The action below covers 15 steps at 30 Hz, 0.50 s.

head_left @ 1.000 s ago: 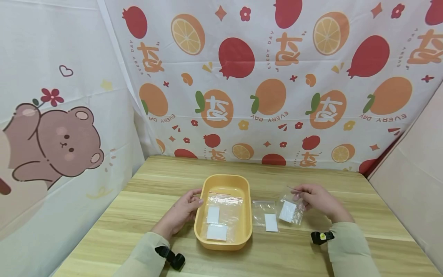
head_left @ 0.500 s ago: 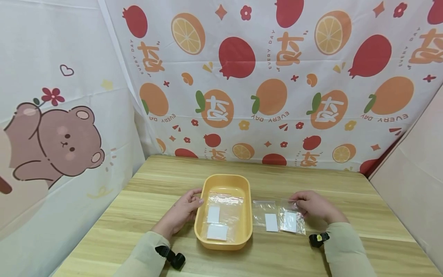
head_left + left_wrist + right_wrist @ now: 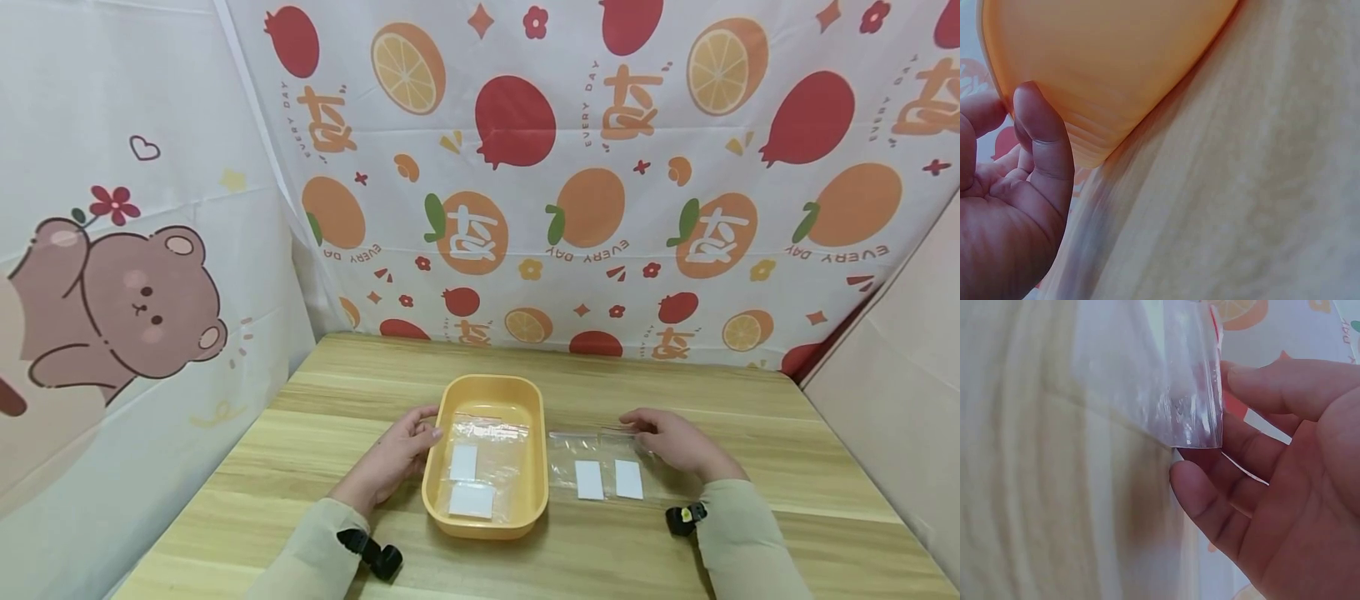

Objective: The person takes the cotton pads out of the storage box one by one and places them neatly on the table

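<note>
My left hand (image 3: 396,457) holds the left rim of a yellow plastic tray (image 3: 489,531), thumb on the near face and fingers behind, as the left wrist view shows. Inside the tray lie clear zip bags (image 3: 501,467) with white cards (image 3: 471,501). Right of the tray, a clear zip bag (image 3: 562,454) with a white card (image 3: 589,480) lies on the table. Beside it rests another zip bag (image 3: 1141,369), its white card (image 3: 628,479) near its lower edge. My right hand (image 3: 678,442) is at this bag's top right corner, thumb and fingers parted around the zip edge.
The wooden table (image 3: 360,375) reaches back to a fruit-print cloth (image 3: 517,242). A bear-print cloth (image 3: 150,308) hangs at the left and a plain pale cloth (image 3: 892,400) at the right.
The right hand has lowered the zip bag with its card from a tilted, raised position to flat beside the other bag, and its fingers have loosened. The left hand and tray stay put.
</note>
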Available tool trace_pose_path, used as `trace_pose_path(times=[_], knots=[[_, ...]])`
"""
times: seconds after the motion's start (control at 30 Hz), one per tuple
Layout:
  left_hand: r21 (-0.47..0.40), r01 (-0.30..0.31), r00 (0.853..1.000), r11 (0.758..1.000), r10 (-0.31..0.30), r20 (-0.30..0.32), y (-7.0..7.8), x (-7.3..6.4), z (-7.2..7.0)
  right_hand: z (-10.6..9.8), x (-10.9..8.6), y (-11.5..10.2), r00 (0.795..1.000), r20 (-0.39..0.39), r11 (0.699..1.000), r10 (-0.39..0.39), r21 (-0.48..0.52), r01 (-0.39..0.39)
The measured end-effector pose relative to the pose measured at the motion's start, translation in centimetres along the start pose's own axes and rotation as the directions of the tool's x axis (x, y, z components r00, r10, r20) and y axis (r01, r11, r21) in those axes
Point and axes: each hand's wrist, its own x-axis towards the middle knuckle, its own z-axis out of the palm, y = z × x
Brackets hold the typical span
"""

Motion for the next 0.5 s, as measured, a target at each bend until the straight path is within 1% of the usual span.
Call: trace_pose_path(times=[0.07, 0.23, 0.5], knots=[[0.0, 0.003, 1.0, 1.0, -0.003, 0.002, 0.04, -0.06, 0.04, -0.02, -0.01, -0.1, 1.0, 0.0, 1.0, -0.002, -0.01, 0.002], [0.006, -0.005, 1.0, 1.0, 0.005, 0.016, 0.08, -0.21, 0.04, -0.01, -0.03, -0.36, 1.0, -0.004, 1.0, -0.001, 0.01, 0.001], [0.002, -0.008, 1.0, 1.0, 0.008, 0.018, 0.06, -0.22, 0.11, -0.23, -0.21, -0.59, 1.0, -0.022, 1.0, -0.006, 0.017, 0.007]])
